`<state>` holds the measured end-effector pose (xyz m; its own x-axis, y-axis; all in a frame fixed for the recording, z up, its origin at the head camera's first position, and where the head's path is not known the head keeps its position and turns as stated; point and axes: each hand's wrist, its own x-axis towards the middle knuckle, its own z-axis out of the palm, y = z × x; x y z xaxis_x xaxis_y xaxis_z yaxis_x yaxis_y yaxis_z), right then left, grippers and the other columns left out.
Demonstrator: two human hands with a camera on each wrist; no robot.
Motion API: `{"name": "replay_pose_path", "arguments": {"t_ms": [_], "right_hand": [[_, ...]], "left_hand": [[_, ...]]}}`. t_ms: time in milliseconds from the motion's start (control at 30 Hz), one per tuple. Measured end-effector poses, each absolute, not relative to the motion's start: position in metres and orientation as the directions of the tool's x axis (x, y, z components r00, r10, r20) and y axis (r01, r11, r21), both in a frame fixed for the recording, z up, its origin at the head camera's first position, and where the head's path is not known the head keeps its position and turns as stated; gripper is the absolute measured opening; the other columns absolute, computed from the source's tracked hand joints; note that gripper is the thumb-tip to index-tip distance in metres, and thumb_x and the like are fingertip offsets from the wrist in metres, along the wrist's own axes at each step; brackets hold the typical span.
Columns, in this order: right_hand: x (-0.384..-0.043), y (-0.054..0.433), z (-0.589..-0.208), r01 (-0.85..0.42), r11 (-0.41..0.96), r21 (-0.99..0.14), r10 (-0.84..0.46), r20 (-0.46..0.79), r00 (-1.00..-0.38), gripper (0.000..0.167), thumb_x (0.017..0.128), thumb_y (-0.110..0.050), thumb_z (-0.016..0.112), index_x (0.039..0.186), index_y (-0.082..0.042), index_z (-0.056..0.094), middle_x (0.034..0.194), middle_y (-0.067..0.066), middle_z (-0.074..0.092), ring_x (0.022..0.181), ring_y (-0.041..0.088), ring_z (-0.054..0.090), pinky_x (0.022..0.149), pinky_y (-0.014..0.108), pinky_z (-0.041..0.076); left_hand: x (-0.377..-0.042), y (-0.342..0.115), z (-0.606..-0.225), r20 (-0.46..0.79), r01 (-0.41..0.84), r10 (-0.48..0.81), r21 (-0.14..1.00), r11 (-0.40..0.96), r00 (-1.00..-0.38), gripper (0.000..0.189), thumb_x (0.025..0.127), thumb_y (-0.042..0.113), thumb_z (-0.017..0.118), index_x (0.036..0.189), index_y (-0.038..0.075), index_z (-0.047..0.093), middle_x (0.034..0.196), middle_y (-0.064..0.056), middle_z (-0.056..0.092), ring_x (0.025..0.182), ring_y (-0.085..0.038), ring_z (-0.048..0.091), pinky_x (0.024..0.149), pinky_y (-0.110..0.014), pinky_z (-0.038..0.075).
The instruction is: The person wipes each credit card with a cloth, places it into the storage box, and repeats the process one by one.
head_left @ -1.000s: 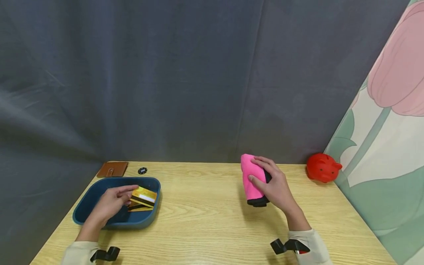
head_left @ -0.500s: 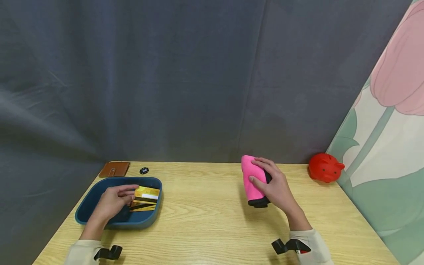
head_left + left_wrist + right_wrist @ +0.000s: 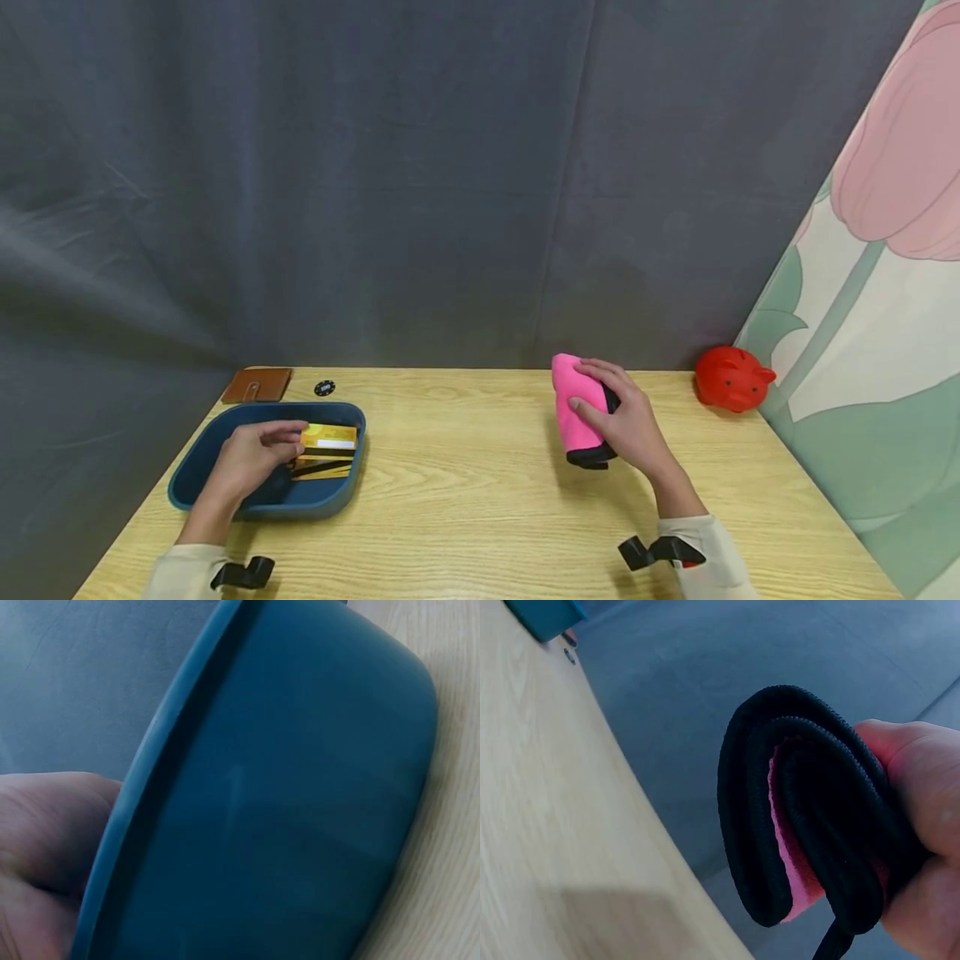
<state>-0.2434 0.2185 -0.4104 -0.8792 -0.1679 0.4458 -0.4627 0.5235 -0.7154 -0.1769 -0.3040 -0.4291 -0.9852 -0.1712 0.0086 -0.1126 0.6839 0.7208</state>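
My left hand (image 3: 253, 458) reaches into a dark blue plastic bin (image 3: 318, 507) and pinches the left edge of a yellow bank card (image 3: 333, 435). More cards (image 3: 330, 472) with dark stripes lie beneath it. In the left wrist view the bin's outer wall (image 3: 277, 772) hides the cards and fingertips. On the right, my right hand (image 3: 628, 423) grips a folded pink cloth (image 3: 577, 408) with black edging, held above the table. Its layered black end (image 3: 810, 802) and a short black loop (image 3: 832, 941) show in the right wrist view.
A brown leather wallet (image 3: 257, 385) and a black poker chip (image 3: 325, 388) lie behind the bin. A red piggy bank (image 3: 733, 379) stands at the table's back right corner. A grey curtain (image 3: 450, 208) hangs along the wooden table's (image 3: 465, 500) back edge.
The yellow card, tilted a second ago, now lies more level over the other cards, still at my left fingers. My right hand and the pink cloth have shifted very slightly right.
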Motion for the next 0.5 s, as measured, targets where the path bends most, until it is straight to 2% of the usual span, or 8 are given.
{"name": "replay_pose_path", "arguments": {"t_ms": [100,167,300,500], "right_hand": [[-0.242,0.223,-0.413,-0.427,0.544,-0.722,-0.17,0.403,-0.899,0.049,0.093,-0.026,0.079,0.139,-0.019,0.065,0.149,0.008,0.056,0.137,0.031,0.052,0.102,0.025,0.046],[-0.241,0.228,-0.416,-0.413,0.552,-0.724,-0.175,0.384,-0.907,0.049,0.094,-0.027,0.078,0.14,-0.019,0.064,0.15,0.009,0.055,0.138,0.032,0.052,0.103,0.028,0.047],[-0.238,0.238,-0.424,-0.396,0.562,-0.726,-0.176,0.363,-0.915,0.049,0.095,-0.028,0.077,0.141,-0.018,0.063,0.148,0.01,0.056,0.136,0.033,0.053,0.102,0.019,0.045],[-0.238,0.251,-0.44,-0.363,0.578,-0.731,-0.162,0.333,-0.929,0.049,0.095,-0.03,0.076,0.14,-0.017,0.063,0.147,0.011,0.058,0.136,0.031,0.052,0.102,0.011,0.04]], "left_hand": [[-0.177,-0.305,-0.429,0.015,-0.113,-0.176,0.71,0.695,-0.984,0.033,0.092,0.011,0.076,0.124,0.001,0.074,0.098,-0.008,0.076,0.08,-0.007,0.071,0.067,-0.02,0.054],[-0.177,-0.305,-0.429,0.003,-0.128,-0.185,0.71,0.692,-0.983,0.033,0.092,0.012,0.075,0.123,0.002,0.074,0.097,-0.006,0.076,0.079,-0.006,0.07,0.068,-0.02,0.053],[-0.177,-0.306,-0.428,-0.032,-0.15,-0.186,0.729,0.668,-0.982,0.032,0.093,0.012,0.074,0.124,0.001,0.074,0.095,-0.004,0.075,0.081,-0.008,0.07,0.068,-0.021,0.054],[-0.177,-0.307,-0.428,-0.054,-0.149,-0.169,0.768,0.623,-0.984,0.031,0.096,0.009,0.072,0.124,-0.002,0.072,0.098,-0.008,0.078,0.084,-0.013,0.074,0.074,-0.031,0.063]]}}
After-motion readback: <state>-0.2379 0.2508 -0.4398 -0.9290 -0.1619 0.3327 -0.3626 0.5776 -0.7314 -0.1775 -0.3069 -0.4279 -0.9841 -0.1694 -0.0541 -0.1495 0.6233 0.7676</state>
